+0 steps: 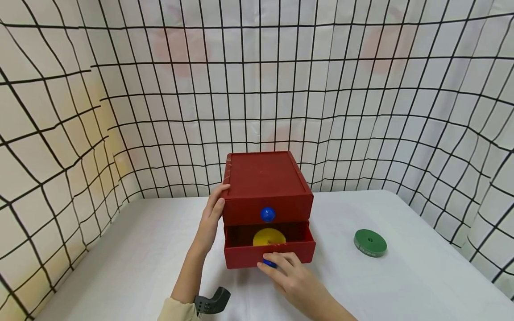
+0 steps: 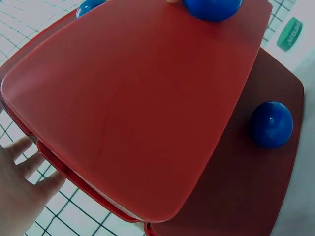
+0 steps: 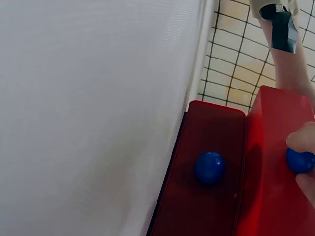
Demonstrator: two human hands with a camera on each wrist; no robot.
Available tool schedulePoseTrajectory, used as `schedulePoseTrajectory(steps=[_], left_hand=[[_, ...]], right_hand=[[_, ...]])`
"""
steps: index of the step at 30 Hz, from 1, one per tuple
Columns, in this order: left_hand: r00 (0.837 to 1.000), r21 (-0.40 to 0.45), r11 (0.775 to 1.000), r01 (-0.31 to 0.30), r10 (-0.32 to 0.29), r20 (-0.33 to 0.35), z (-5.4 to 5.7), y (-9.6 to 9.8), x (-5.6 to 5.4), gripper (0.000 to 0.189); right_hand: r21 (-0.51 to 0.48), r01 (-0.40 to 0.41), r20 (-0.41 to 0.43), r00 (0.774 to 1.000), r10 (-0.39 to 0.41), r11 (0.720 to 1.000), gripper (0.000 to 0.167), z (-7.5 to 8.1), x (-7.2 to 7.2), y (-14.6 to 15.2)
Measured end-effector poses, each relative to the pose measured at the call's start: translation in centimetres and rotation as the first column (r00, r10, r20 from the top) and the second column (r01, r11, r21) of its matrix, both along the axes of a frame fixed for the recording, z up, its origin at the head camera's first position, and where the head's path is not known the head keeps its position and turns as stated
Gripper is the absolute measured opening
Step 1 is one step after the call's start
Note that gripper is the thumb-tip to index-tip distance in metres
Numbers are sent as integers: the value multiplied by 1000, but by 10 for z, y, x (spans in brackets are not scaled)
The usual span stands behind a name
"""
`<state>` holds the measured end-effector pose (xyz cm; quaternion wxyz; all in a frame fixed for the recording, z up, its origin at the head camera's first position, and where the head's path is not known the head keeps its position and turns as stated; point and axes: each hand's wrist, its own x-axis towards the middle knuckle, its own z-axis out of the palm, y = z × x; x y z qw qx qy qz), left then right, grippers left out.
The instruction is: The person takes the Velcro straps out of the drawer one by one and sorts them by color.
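Head view: a red box-shaped chest of drawers point(image 1: 261, 171) is seen at the middle of a white table point(image 1: 116, 249), backed by black square-mesh netting point(image 1: 259, 89) over white sheeting. The topmost drawer, fitted with a glossy round blue knob point(image 1: 267, 214), is closed. Below it a red drawer point(image 1: 242, 257) is drawn out, and a yellow rounded object point(image 1: 268, 236) is held inside, partly hidden by the drawer front. The left hand point(image 1: 210, 218) is laid against the chest's left side, fingers near the upper front corner. The drawn-out drawer's small blue knob point(image 1: 270, 263) is pinched by the right hand point(image 1: 291, 276). Hands set well apart. A green flat round disc point(image 1: 370, 243) is placed on the table, right of the chest. A black wrist device point(image 1: 213, 302) and a cream sleeve point(image 1: 176, 310) are worn on the left arm.

Left wrist view: the chest's side is touched by spread left fingers. A darker red drawer front point(image 2: 241, 172) with its own blue knob is partly covered by the projecting drawer. White lettering is borne on the disc's edge.

Right wrist view: the knob is gripped between thumb and finger; the dark front is seen set back, on the table side.
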<state>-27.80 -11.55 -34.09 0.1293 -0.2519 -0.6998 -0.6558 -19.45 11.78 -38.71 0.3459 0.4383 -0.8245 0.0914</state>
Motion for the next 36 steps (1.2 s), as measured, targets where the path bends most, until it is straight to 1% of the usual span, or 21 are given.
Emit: schedulePoseTrajectory(steps=[5, 9, 14, 20, 24, 26, 36], left_hand=[[1000, -4, 1000, 0, 0, 4, 0, 0, 0, 39], [1000, -4, 1000, -3, 3, 1, 1, 0, 1, 39], [1000, -6, 1000, -8, 8, 1, 3, 0, 1, 40], [1000, -10, 1000, -13, 13, 9, 2, 1, 2, 40], [1000, -8, 1000, -9, 9, 6, 1, 0, 2, 40], [1000, -8, 1000, -8, 8, 4, 0, 0, 1, 40], [1000, -8, 1000, -8, 8, -3, 0, 1, 1, 39]], right_hand=[[-7, -29, -1, 1000, 29, 1000, 36, 1, 3, 0], [-4, -46, 23, 999, 46, 999, 41, 1, 7, 2], [1, -56, 39, 998, 56, 998, 34, 2, 12, 3], [-17, -68, 70, 995, 69, 998, 37, 2, 18, 3], [-20, -68, 71, 995, 70, 997, 39, 1, 20, 3], [-17, -68, 75, 995, 69, 998, 44, 1, 21, 3], [-29, -60, 74, 995, 62, 998, 47, -1, 28, 4]])
